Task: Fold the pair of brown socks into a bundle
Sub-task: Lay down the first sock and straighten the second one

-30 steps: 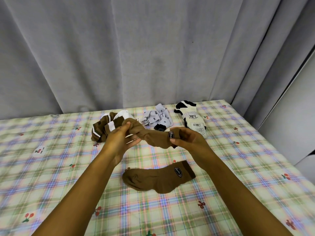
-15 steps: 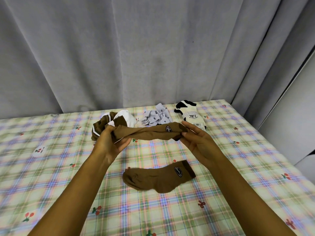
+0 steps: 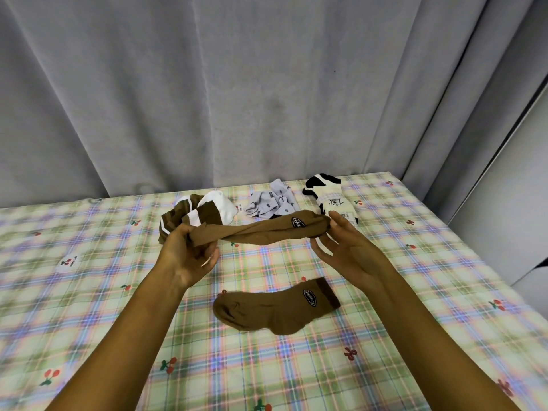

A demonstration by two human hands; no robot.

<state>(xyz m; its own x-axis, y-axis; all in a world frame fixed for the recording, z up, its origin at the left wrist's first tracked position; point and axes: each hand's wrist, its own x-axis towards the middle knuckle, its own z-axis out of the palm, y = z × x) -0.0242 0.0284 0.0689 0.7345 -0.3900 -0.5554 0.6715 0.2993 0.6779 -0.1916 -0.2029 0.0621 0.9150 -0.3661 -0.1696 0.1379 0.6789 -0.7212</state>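
One brown sock point(image 3: 261, 232) is stretched level in the air above the bed, its oval logo patch facing up. My left hand point(image 3: 189, 253) grips its toe end at the left. My right hand point(image 3: 344, 247) holds the cuff end at the right, fingers spread, thumb over the cuff. The second brown sock point(image 3: 275, 311) lies flat on the checked sheet below and between my hands, toe to the left, darker cuff to the right, touched by neither hand.
Along the back of the bed point(image 3: 89, 292) lie a brown-and-white striped sock bundle point(image 3: 201, 215), a pale grey patterned pair point(image 3: 271, 203) and a black-and-cream pair with a label point(image 3: 329, 194). A grey curtain point(image 3: 237, 84) hangs behind. The bed's edge runs down the right side.
My hands have moved apart, pulling the held sock from a slack bunch into a straight stretched line. The sock on the sheet has not moved.
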